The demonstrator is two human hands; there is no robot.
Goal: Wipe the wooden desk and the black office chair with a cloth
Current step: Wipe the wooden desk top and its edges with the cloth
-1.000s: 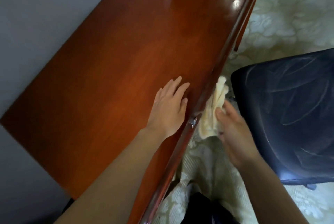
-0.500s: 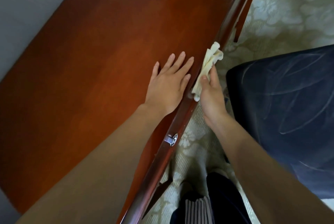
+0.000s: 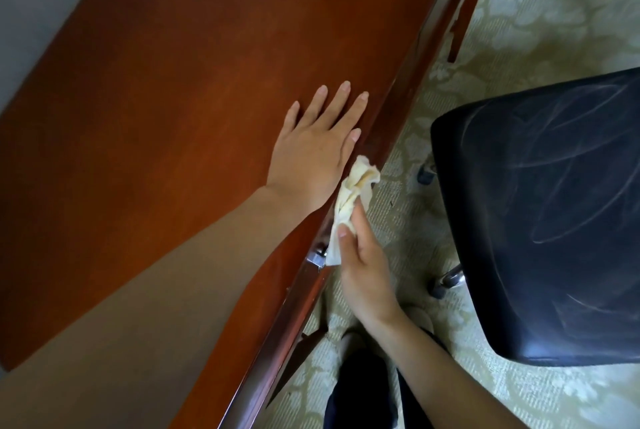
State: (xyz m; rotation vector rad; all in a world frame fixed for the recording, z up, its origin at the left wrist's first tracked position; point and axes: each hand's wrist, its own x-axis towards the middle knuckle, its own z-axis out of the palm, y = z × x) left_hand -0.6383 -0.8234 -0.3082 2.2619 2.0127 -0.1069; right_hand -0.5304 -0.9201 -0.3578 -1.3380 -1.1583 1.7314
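On the wooden desk [image 3: 166, 137] the left hand [image 3: 313, 154] is lying flat, fingers straight, gripping nothing. The right hand [image 3: 367, 269] is pinching the cloth [image 3: 349, 200] against the desk's front edge. The streaked black office chair [image 3: 547, 220] is apparently awaiting its wipe.

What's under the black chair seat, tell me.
Under the black chair seat, two casters and a chrome leg poke out over patterned carpet. The seat covers the rest of the base.
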